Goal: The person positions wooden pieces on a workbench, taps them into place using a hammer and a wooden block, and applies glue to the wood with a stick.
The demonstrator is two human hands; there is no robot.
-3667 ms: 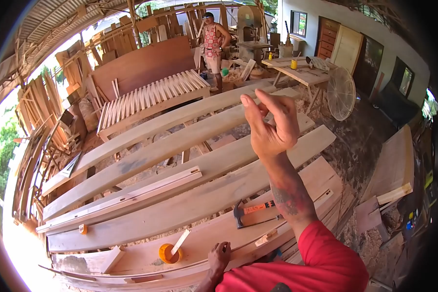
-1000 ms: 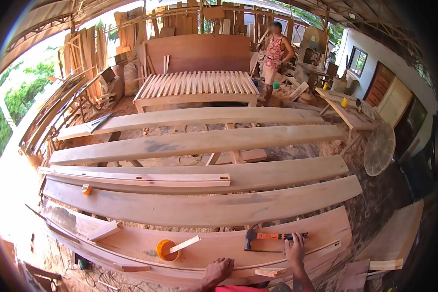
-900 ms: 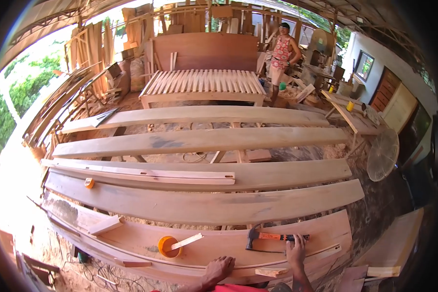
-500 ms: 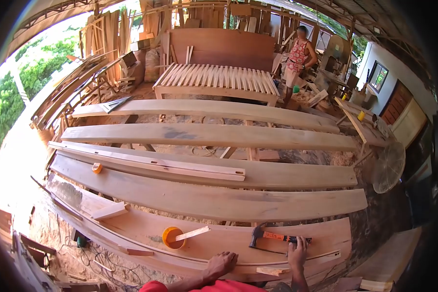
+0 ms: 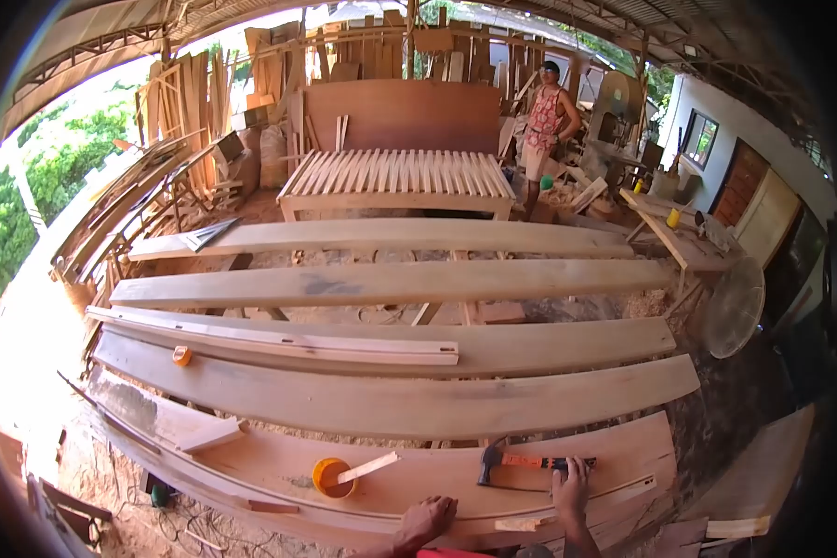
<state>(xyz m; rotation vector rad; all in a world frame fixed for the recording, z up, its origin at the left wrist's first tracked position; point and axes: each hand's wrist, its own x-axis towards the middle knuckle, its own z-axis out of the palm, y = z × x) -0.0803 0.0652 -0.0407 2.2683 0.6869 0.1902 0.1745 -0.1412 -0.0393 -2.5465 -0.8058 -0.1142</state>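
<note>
My right hand (image 5: 570, 485) is closed at the end of the handle of a claw hammer (image 5: 528, 461), which has a black head and an orange and black grip. The hammer lies on the nearest wide board (image 5: 614, 448). My left hand (image 5: 428, 523) rests with curled fingers near that board's front edge, over a long thin wooden strip (image 5: 344, 505); whatever is under the fingers is hidden. To the left of the hammer stands an orange-yellow tub (image 5: 324, 475) with a flat wooden stick (image 5: 370, 466) leaning out of it. A small wood offcut (image 5: 517, 524) lies between my hands.
Several long planks (image 5: 391, 397) lie crosswise beyond, one bearing an orange tape measure (image 5: 181, 355). A triangular square (image 5: 211, 234) sits on the farthest plank. Behind is a slatted bed frame (image 5: 395, 177). Another person (image 5: 541, 126) stands at the back right. Cables (image 5: 209, 507) lie on the left floor.
My view has tilted upward, so the planks and bed frame appear lower. Both hands keep nearly the same places, the right one still at the hammer handle.
</note>
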